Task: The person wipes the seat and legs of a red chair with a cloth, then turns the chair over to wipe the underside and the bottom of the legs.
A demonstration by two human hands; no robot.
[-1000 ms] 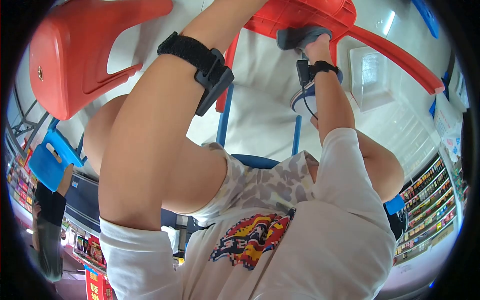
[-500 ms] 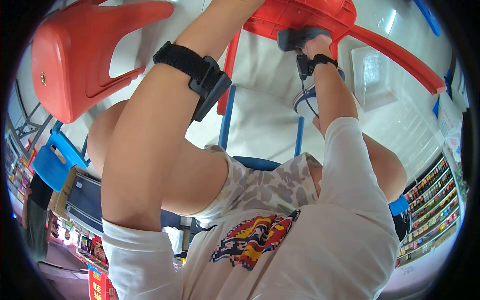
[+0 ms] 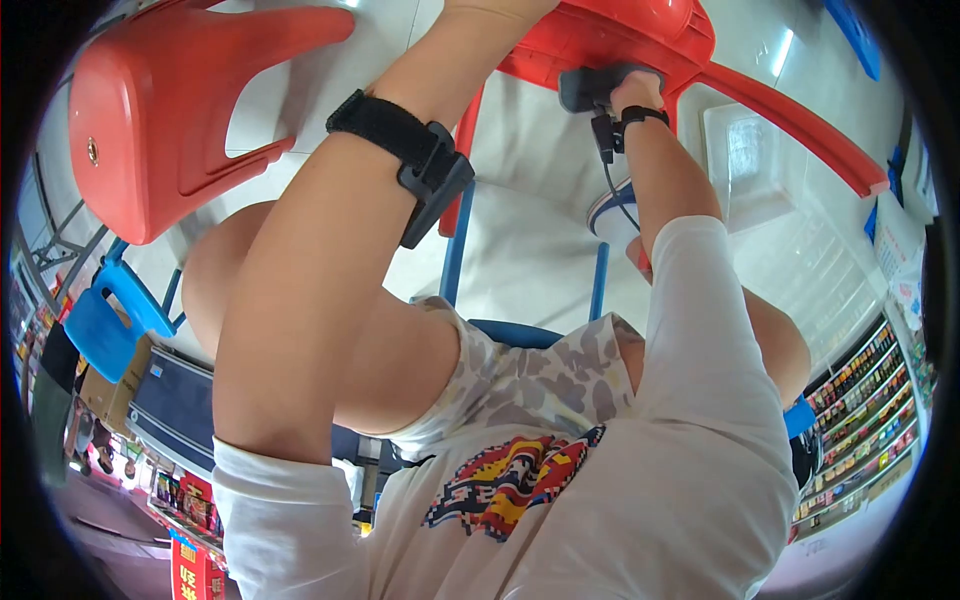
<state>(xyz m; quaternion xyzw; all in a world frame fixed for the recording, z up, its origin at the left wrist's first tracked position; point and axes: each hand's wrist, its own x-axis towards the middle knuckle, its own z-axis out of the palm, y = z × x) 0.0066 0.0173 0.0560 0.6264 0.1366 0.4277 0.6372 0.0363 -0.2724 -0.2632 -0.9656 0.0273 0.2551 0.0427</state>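
My left hand (image 3: pixel 505 8) is cut off by the top edge, with only its wrist side in view beside a red plastic piece of furniture (image 3: pixel 620 42); its fingers are out of frame. My right hand (image 3: pixel 638 92) is at the underside of that same red piece, behind a dark grey device (image 3: pixel 590 88) that covers its fingers. Whether either hand grips the red plastic is hidden. A black strap with a buckle (image 3: pixel 425 165) is round my left forearm. Another black strap (image 3: pixel 643 115), with a small box and a cable, circles my right wrist.
A red plastic stool (image 3: pixel 130 130) lies tipped at the upper left. A blue chair (image 3: pixel 120 310) stands below it. One shoe (image 3: pixel 612 215) shows between my legs. A pale square tray (image 3: pixel 750 165) is on the floor at the right, with stocked shelves (image 3: pixel 865 400) farther down.
My left forearm and hand have shifted slightly right and down in the view, and my left hand shows a little more. The red furniture has moved slightly; my right hand stays beside it.
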